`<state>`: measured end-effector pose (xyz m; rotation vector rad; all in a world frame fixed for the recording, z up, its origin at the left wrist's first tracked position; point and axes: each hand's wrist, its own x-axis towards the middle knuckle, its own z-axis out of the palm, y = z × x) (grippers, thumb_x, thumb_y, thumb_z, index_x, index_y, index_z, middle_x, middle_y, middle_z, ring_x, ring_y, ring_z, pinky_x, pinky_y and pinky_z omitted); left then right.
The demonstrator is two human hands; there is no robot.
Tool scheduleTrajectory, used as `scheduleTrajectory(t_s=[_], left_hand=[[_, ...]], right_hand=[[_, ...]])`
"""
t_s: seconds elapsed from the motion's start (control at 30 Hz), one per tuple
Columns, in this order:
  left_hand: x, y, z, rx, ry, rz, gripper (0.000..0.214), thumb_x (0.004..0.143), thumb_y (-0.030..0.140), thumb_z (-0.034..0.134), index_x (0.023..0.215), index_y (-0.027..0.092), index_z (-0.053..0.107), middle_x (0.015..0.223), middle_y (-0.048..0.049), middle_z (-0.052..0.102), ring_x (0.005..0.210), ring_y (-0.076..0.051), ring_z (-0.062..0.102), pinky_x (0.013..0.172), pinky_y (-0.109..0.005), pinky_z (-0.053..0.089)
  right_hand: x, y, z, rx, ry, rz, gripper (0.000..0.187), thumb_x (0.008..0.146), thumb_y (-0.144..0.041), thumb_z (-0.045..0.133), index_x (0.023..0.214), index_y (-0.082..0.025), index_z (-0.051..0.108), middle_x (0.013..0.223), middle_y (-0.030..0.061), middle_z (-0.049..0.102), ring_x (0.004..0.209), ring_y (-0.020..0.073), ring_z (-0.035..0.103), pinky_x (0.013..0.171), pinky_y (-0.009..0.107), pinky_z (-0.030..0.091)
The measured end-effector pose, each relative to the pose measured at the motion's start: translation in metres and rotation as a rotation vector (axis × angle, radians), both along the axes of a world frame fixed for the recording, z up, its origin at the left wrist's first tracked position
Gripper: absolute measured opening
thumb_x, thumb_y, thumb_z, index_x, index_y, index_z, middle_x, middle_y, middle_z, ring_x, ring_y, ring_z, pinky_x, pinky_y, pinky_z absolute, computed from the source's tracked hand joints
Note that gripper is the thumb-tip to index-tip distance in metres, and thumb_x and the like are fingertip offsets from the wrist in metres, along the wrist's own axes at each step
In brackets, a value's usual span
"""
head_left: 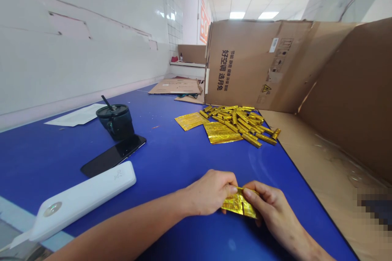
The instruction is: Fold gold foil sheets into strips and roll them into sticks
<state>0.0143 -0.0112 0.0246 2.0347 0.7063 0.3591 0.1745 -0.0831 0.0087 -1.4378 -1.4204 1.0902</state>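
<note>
Between my two hands is a piece of gold foil paper (237, 204), creased and shiny, held low over the blue table. My left hand (212, 191) pinches its left side, thumb on top near the upper edge. From the right, my right hand (269, 202) grips the other side, its thumb also on the upper edge. The fingers beneath the foil are mostly hidden. Beyond my hands lies a pile of rolled gold foil tubes (241, 122). Flat gold foil sheets (222, 132) lie at the left of that pile.
A dark mug (115, 122) with a stick in it stands at left, by a black phone (114, 157). Nearer is a long white device (85, 200) with a cable. White paper (75, 115) lies by the wall. A large cardboard box (254, 65) walls off the back and right.
</note>
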Motion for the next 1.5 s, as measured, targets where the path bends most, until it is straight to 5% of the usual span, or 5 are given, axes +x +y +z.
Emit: scheduleTrajectory(t_s=[0.4, 0.77, 1.2, 1.33, 1.5], left_hand=[[0.002, 0.012, -0.004, -0.338, -0.094, -0.08, 0.013, 0.081, 0.019, 0.034, 0.078, 0.014, 0.046, 0.05, 0.0044, 0.05, 0.036, -0.006, 0.048, 0.04, -0.017, 0.038], [0.002, 0.015, -0.002, -0.33, -0.262, 0.02, 0.009, 0.075, 0.019, 0.049, 0.08, 0.013, 0.045, 0.055, 0.002, 0.055, 0.046, -0.009, 0.055, 0.044, -0.019, 0.04], [0.007, 0.014, -0.01, -0.365, -0.233, 0.137, 0.019, 0.081, 0.031, 0.04, 0.074, 0.013, 0.044, 0.049, 0.0028, 0.052, 0.036, -0.008, 0.051, 0.035, -0.014, 0.033], [0.007, 0.017, -0.019, -0.271, -0.179, 0.169, 0.019, 0.081, 0.031, 0.038, 0.077, 0.014, 0.045, 0.05, 0.003, 0.051, 0.037, -0.008, 0.051, 0.036, -0.016, 0.034], [0.006, 0.023, -0.025, 0.116, 0.015, 0.24, 0.02, 0.078, 0.027, 0.04, 0.075, 0.014, 0.055, 0.056, 0.0006, 0.055, 0.051, -0.011, 0.053, 0.047, -0.02, 0.038]], right_hand=[[0.006, -0.001, 0.006, -0.049, 0.147, 0.126, 0.038, 0.079, -0.045, 0.044, 0.089, -0.013, 0.062, 0.059, 0.0006, 0.055, 0.046, 0.0099, 0.046, 0.043, 0.021, 0.039], [0.008, 0.003, 0.006, 0.007, 0.141, -0.037, 0.043, 0.075, -0.051, 0.046, 0.085, -0.012, 0.062, 0.055, 0.0011, 0.057, 0.04, 0.0097, 0.046, 0.039, 0.021, 0.038], [0.003, 0.002, 0.005, 0.02, 0.116, -0.063, 0.04, 0.073, -0.052, 0.049, 0.074, -0.013, 0.06, 0.051, -0.0013, 0.052, 0.039, 0.0083, 0.044, 0.038, 0.021, 0.037], [0.005, 0.005, 0.001, 0.014, 0.015, -0.094, 0.038, 0.074, -0.05, 0.047, 0.071, -0.014, 0.058, 0.047, -0.0037, 0.047, 0.038, 0.0082, 0.041, 0.037, 0.02, 0.033], [0.012, 0.012, -0.005, 0.132, -0.308, -0.117, 0.028, 0.077, -0.038, 0.046, 0.066, -0.017, 0.061, 0.059, 0.0001, 0.055, 0.055, 0.0132, 0.05, 0.051, 0.023, 0.037]])
